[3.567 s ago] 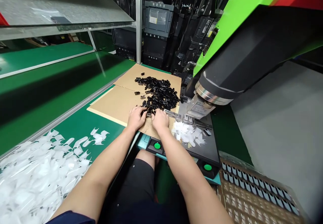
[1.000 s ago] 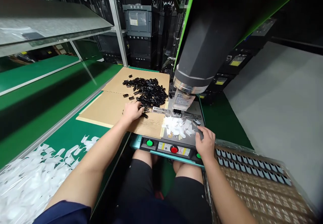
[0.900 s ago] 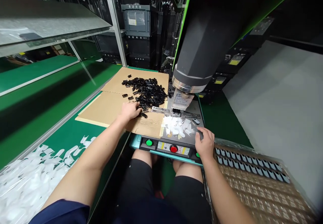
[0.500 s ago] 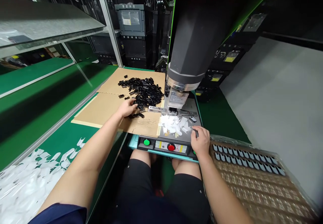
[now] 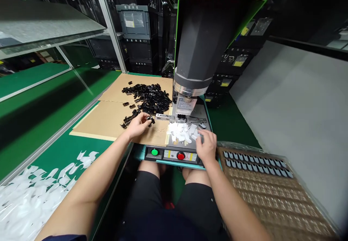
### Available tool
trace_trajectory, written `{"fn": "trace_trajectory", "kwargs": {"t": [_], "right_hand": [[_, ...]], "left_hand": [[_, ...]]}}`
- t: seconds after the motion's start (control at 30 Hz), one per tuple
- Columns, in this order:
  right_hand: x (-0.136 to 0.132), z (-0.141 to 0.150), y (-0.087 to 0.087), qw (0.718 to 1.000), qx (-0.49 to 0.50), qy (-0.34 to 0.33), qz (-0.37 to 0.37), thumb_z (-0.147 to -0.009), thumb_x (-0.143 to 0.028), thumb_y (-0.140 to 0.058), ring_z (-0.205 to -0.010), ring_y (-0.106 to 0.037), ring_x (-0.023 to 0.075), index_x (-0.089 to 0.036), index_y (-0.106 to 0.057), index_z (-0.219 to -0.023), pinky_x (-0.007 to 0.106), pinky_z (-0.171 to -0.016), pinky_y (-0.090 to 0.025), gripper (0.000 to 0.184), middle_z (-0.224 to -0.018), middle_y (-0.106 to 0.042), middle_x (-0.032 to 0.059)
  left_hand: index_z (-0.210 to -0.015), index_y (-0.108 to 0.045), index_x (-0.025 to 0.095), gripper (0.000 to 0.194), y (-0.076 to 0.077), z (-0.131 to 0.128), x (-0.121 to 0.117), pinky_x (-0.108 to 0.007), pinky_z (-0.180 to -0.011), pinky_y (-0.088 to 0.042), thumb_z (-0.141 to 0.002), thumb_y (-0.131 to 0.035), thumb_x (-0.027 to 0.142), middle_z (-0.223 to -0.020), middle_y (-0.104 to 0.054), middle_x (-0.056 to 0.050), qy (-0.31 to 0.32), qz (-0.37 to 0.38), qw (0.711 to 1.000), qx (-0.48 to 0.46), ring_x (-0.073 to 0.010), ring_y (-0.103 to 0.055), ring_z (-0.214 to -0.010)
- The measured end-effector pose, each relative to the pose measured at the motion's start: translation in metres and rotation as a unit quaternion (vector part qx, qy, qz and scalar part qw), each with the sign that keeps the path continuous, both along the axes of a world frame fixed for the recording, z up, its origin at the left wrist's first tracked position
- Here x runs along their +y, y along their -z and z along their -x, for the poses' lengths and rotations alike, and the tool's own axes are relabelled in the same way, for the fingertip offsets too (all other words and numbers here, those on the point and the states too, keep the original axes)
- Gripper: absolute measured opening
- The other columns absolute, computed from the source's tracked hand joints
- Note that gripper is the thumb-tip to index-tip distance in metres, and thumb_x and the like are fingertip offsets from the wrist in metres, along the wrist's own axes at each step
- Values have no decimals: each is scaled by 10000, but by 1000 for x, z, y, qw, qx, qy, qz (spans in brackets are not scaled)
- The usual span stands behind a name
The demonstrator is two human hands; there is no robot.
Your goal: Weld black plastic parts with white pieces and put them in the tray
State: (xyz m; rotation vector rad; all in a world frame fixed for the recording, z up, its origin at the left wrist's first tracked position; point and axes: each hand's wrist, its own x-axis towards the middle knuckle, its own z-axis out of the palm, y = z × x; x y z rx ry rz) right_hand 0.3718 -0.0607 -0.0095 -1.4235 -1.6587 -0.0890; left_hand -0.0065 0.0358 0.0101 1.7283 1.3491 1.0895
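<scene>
While the left hand (image 5: 137, 126) pinches a partly hidden black clip (image 5: 151, 120), the right hand (image 5: 207, 145) curls beside white pieces (image 5: 181, 132); whether it grips anything cannot be told.

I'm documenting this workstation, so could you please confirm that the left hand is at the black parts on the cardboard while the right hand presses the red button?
Not quite: the head view shows the right hand apart from the red button, near the white pieces on the machine. The left hand is at the black parts on the cardboard.
</scene>
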Motion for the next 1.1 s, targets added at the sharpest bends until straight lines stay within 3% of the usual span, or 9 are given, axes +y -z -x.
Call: {"fn": "trace_trajectory", "kwargs": {"t": [0.17, 0.3, 0.43, 0.57, 0.7, 0.83, 0.97, 1.1], "right_hand": [[26, 90, -35, 967, 30, -232, 96, -1000, -273, -603, -1302, -600, 291, -282, -581, -1509, 510, -1135, -496, 510, -1453, -650, 97], [54, 137, -39, 934, 73, -310, 161, -987, -184, -616, -1100, -672, 222, -258, -688, -1366, 407, -1024, -549, 393, -1219, -744, 66], [73, 147, -30, 933, 45, -295, 202, -954, -161, -701, -925, -661, 194, -219, -765, -1135, 368, -935, -553, 201, -1041, -724, 48], [84, 158, -20, 953, 29, -236, 186, -1002, -128, -603, -1030, -648, 205, -201, -749, -1155, 357, -986, -532, 225, -1133, -670, 74], [90, 178, -15, 950, -46, -201, 234, -1009, -120, -555, -1022, -637, 218, -209, -749, -1131, 353, -976, -529, 246, -1140, -653, 71], [88, 188, -12, 947, -82, -193, 245, -1018, -134, -547, -1070, -633, 234, -216, -737, -1181, 358, -976, -531, 263, -1214, -640, 89], [76, 174, -11, 953, -48, -211, 213, -992, -101, -560, -1147, -624, 244, -199, -729, -1185, 385, -1044, -526, 275, -1246, -641, 101], [48, 138, -15, 964, 9, -226, 137, -985, -134, -567, -1124, -635, 251, -201, -732, -1126, 416, -1046, -536, 227, -1166, -666, 98]], "left_hand": [[-1256, -636, 226, 413, -8, -37, -32, -340, -829, -548, -949, -697, 495, -979, -665, -38, 93, -38, 995, -11, -192, -641, -877], [-1229, -669, 220, 369, -11, -32, -46, -332, -811, -545, -971, -671, 484, -950, -678, -26, 115, -50, 991, 39, -182, -634, -836], [-1205, -654, 232, 359, 4, -1, -45, -349, -811, -556, -956, -672, 489, -972, -710, -31, 55, -16, 997, 52, -198, -665, -843], [-1138, -617, 239, 289, 23, 22, -37, -384, -862, -565, -941, -674, 443, -1026, -723, -52, -49, -21, 994, 96, -226, -697, -897], [-1041, -606, 240, 223, 36, 28, -32, -403, -850, -553, -932, -695, 413, -1005, -677, -71, -74, -68, 967, 234, -260, -673, -918], [-1018, -607, 239, 191, 42, 31, -28, -391, -846, -558, -963, -671, 410, -1044, -625, -76, -94, -94, 954, 270, -244, -656, -904], [-1017, -617, 237, 166, 40, 31, -28, -391, -833, -557, -972, -659, 391, -1075, -617, -87, -116, -95, 947, 284, -245, -652, -905], [-1157, -670, 237, 267, 31, 21, -31, -430, -909, -532, -1005, -616, 451, -1171, -644, -117, -111, -136, 929, 325, -291, -650, -1045]]}}
